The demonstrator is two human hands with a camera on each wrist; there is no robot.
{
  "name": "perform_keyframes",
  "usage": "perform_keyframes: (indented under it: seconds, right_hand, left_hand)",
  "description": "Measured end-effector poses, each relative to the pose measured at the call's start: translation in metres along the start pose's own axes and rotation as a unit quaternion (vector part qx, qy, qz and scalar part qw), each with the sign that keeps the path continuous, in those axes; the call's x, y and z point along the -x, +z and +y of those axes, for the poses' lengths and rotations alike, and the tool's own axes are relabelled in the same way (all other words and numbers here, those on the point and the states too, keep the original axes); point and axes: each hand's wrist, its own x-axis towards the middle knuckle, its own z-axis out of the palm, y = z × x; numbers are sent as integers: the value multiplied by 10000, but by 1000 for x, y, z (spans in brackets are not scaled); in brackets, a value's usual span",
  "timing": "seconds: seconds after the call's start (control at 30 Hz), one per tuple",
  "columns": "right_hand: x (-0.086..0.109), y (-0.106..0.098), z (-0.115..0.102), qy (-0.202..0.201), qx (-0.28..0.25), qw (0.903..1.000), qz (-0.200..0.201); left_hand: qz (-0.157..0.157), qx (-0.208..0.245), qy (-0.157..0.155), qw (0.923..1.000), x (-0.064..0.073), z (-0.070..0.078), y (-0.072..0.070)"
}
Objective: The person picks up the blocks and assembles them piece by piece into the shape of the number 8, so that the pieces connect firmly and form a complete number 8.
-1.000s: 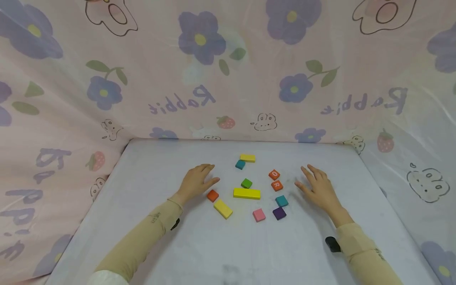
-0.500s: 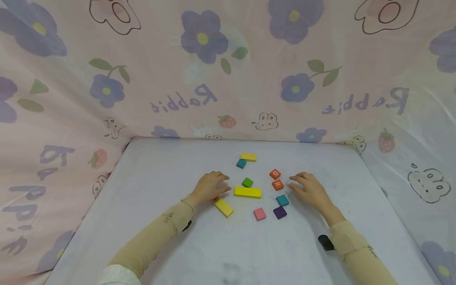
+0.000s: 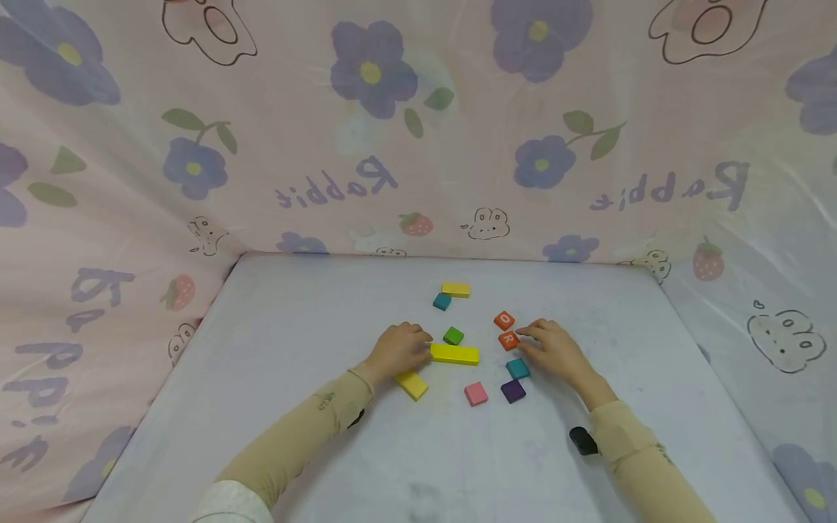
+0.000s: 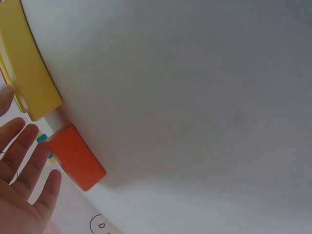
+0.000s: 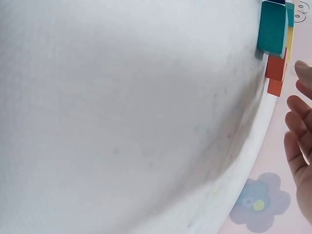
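Note:
In the head view my left hand (image 3: 397,351) reaches in with its fingertips right at the left end of a long yellow block (image 3: 454,354). Below it lies a shorter yellow block (image 3: 412,386). An orange block (image 4: 76,158) shows in the left wrist view beside the relaxed fingers; in the head view the hand hides it. My right hand (image 3: 554,353) hovers at the other side, thumb and fingers apart. Its fingertips are close to an orange block marked R (image 3: 508,340), with another marked O (image 3: 504,319) just behind. A teal block (image 3: 517,368) lies below its thumb.
Behind the long block sits a green block (image 3: 453,335). Farther back, a yellow block (image 3: 455,290) and a teal block (image 3: 442,301) lie together. Pink (image 3: 476,394) and purple (image 3: 513,391) blocks lie nearer on the white table (image 3: 418,457). A patterned curtain (image 3: 418,145) surrounds its far sides.
My left hand has moved right, covering the orange block and coming up to the long yellow block. My right hand has moved left toward the R block. The blocks keep their places.

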Motion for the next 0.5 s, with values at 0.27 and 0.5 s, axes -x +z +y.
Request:
perform_keyframes:
  seconds: [0.27,0.5]
  right_hand:
    - [-2,2,-2,44,-46,10000,-40]
    - [-3,4,-2,74,-30,9999,-132]
  left_hand:
    - [-78,-171,-9,9998,-3,3,1]
    - [-224,-235,27,9995,-5,4,1]
